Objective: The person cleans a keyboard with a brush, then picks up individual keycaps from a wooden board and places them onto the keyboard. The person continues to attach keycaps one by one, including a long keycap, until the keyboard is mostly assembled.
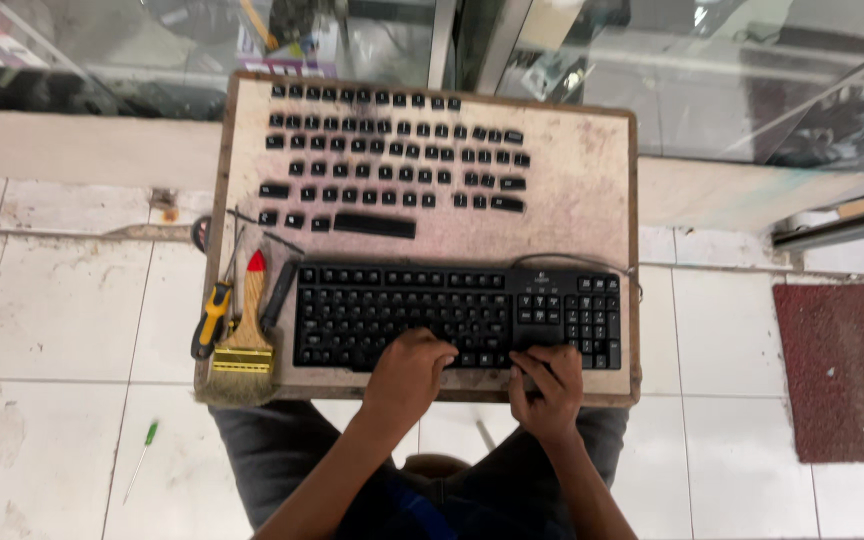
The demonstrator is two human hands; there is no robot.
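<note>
A black wired keyboard (457,315) lies on a worn wooden board (572,190) across my lap. My left hand (410,372) rests curled on the keyboard's near edge around the middle, fingertips on the bottom key row. To its right, my right hand (549,385) presses down with its fingers on the lower keys just left of the number pad. Whether either hand pinches a keycap I cannot tell. Several loose black keycaps (392,150) sit in neat rows on the far half of the board, with a long bar key (374,225) among them.
At the board's left edge lie a paintbrush (245,335) with a red-tipped wooden handle, a yellow-handled tool (212,318) and a black tool (279,295). A green screwdriver (142,458) lies on the white tiled floor. A red mat (847,370) is to the right; glass cabinets stand ahead.
</note>
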